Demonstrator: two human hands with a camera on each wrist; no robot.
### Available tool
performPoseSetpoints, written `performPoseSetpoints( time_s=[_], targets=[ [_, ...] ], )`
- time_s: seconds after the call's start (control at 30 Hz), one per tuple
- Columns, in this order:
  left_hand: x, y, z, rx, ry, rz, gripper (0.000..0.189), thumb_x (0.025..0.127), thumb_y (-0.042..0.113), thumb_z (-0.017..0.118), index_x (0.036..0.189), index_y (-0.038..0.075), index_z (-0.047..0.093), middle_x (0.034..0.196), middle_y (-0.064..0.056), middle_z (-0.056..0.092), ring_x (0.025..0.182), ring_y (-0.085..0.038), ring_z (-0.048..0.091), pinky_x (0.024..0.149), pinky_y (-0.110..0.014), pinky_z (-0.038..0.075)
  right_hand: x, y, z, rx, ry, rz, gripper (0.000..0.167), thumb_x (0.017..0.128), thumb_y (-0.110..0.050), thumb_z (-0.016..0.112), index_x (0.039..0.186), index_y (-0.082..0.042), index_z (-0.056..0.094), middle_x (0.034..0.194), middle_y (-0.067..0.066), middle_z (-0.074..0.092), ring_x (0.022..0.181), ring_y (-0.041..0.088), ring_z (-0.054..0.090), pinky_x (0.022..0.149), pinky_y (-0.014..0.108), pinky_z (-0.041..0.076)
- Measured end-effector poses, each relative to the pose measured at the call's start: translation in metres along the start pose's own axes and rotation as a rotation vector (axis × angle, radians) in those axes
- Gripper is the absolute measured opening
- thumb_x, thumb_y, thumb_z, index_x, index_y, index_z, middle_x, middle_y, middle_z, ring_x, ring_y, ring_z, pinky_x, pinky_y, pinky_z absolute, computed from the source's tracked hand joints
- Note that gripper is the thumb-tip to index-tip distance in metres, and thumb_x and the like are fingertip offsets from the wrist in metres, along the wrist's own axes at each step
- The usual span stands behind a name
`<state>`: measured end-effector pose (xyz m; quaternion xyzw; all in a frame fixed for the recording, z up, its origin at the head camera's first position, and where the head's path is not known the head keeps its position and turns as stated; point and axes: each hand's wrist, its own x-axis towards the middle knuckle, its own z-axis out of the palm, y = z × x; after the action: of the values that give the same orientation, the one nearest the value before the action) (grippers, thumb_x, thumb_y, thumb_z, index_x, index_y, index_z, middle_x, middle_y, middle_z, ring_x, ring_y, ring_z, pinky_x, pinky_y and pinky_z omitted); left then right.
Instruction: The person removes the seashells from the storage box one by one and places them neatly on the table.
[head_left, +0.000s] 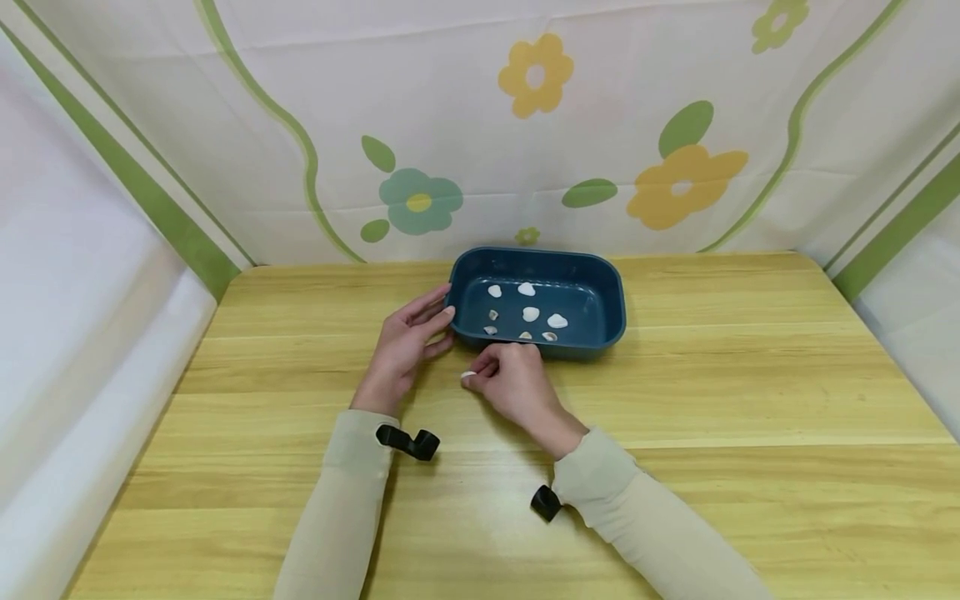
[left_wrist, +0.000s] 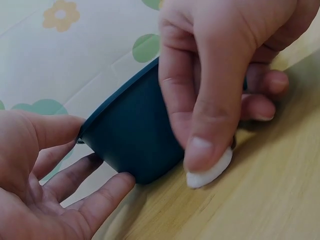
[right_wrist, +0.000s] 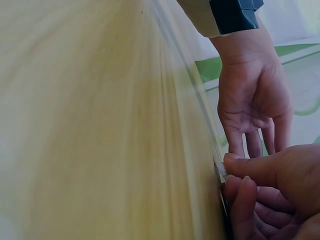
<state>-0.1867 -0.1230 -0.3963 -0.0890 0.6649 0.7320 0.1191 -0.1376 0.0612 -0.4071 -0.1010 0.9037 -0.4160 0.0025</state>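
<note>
Take the tray as the dial, twelve lying away from the person. The step in hand looks to be handling a white shell just outside the tray, between seven and eight o'clock. The right hand, at about six-thirty, has thumb and forefinger clamped on that shell; whether the shell touches the table I cannot tell. The left hand is at nine, fingers apart and resting against the tray's end and rim, seemingly to steady it.

Inside the tray lie other shells: four white ones around the middle and toward ten, twelve and four, and smaller brownish ones between nine and five, round through six, the nearest partly cut off by the near rim.

As a judgement, the next move calls for a firm pinch, since the shell is thin and small, and for lift enough to top the near rim if it is to cross it. The fingers at nine crowd that corner; a path over six is freer. At twelve the tray sits close to the table's back edge and the cloth, so there is little room to push that way. Bare wood spreads broadly toward three and six.
</note>
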Motion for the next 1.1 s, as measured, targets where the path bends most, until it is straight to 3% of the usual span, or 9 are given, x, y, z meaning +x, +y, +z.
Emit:
performPoseSetpoints(
  time_s=[0.37, 0.7, 1.1],
  targets=[
    [-0.0003, -0.0023, -0.0037, 0.004, -0.018, 0.000, 0.045, 0.107, 0.023, 0.070, 0.151, 0.030, 0.065, 0.157, -0.003, 0.062, 0.139, -0.022, 0.063, 0.097, -0.033, 0.064, -0.0044, 0.0070, -0.0039, 0.065, -0.002, 0.019, 0.013, 0.084, -0.018, 0.094, 0.084, -0.013, 0.083, 0.077, -0.003, 0.079, 0.068, 0.004, 0.070, 0.069, 0.026, 0.060],
    [-0.0022, -0.0020, -0.0058, 0.002, -0.018, -0.005, 0.045, 0.107, 0.023, 0.070, 0.151, 0.030, 0.065, 0.158, -0.003, 0.061, 0.139, -0.023, 0.063, 0.098, -0.034, 0.064, -0.0070, 0.0099, -0.0027, 0.085, 0.024, -0.025, 0.013, 0.082, -0.018, 0.096, 0.082, -0.015, 0.083, 0.074, -0.005, 0.078, 0.065, 0.002, 0.068, 0.064, 0.023, 0.057],
    [-0.0030, -0.0012, -0.0063, -0.009, -0.014, 0.004, 0.045, 0.107, 0.022, 0.070, 0.152, 0.028, 0.064, 0.158, -0.005, 0.061, 0.139, -0.023, 0.063, 0.092, -0.029, 0.065, -0.0079, 0.0074, -0.0018, 0.110, 0.004, -0.015, 0.010, 0.085, -0.018, 0.094, 0.084, -0.014, 0.084, 0.071, -0.003, 0.076, 0.051, 0.004, 0.062, 0.056, 0.023, 0.053]
  ],
)
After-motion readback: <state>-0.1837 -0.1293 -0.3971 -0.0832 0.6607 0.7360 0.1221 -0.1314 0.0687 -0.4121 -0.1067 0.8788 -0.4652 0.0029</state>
